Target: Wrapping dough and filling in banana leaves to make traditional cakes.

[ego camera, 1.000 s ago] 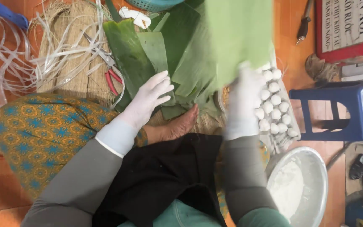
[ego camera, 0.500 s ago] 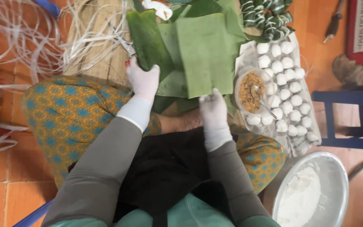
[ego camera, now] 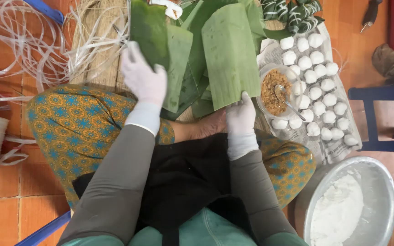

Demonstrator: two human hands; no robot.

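A seated person in white gloves laid out banana leaf pieces on the floor.

The right hand (ego camera: 241, 115) pinched the near edge of a pale green leaf piece (ego camera: 230, 54), which lay flat just beyond its fingers; a second earlier that leaf had been lifted and blurred in the air, so it had been set down. The left hand (ego camera: 144, 77), its grip hidden under curled fingers, had moved up onto a darker leaf (ego camera: 150, 32) from where it rested lower on the pile. To the right of the right hand sat a bowl of brown filling (ego camera: 272, 91) with a spoon, rows of white dough balls (ego camera: 318, 93) on newspaper, and nearer the body a metal basin of flour (ego camera: 347, 205). Pale plastic strings (ego camera: 33, 50) lay left of the left hand.
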